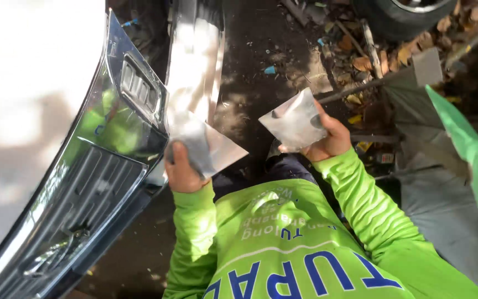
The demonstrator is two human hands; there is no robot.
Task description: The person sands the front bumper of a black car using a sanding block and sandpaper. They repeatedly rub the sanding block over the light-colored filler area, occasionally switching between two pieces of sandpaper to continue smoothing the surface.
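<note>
head view: grey sheet (294,120) in right hand (327,141)

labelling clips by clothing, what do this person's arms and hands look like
Both arms are in long, bright lime-green sleeves ending at the wrists. The left hand and right hand are bare: no gloves, and no rings or watch show. The shirt front bears blue and white lettering.

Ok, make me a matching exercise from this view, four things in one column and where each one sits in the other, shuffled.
Things:
1. chrome car grille
2. black rubber tyre
3. grey square sheet
4. green tarp

Places:
A. right edge
B. in the right hand
C. lower left
D. top, among dry leaves

Pairs: 1-C, 2-D, 3-B, 4-A
</note>
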